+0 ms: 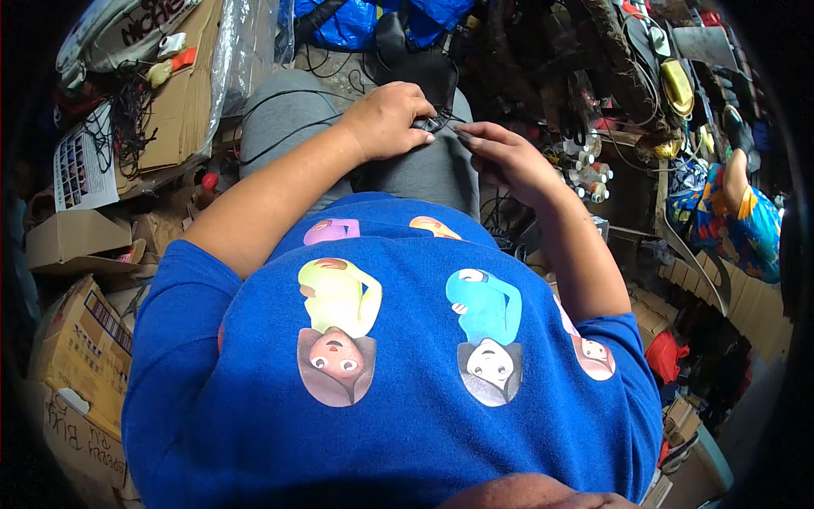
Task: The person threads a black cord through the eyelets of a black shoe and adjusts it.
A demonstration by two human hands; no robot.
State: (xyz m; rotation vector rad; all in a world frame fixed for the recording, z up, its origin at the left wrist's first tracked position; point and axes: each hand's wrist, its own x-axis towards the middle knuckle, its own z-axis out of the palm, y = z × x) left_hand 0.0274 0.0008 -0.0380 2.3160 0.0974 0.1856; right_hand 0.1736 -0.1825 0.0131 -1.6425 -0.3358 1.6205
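Over my lap, my left hand (388,120) is closed, its thumb and fingers pinching a small dark piece with a shiny spot (432,125). My right hand (511,161) is just to the right, thumb and forefinger pressed together on a thin dark end whose kind is too small to make out. A thin black cable (297,91) loops across my grey-trousered left thigh and passes behind my left wrist. Beyond the hands, between my knees, lies a dark flat object (424,76) with thin wires around it; its kind is unclear.
Flattened cardboard (182,102) under clear plastic and a yellow carton (89,356) crowd the left. Blue sheeting (348,25) lies ahead. Small bottles (591,176) and tangled parts fill the right, where another person's leg (736,182) shows beside bright patterned cloth (746,233).
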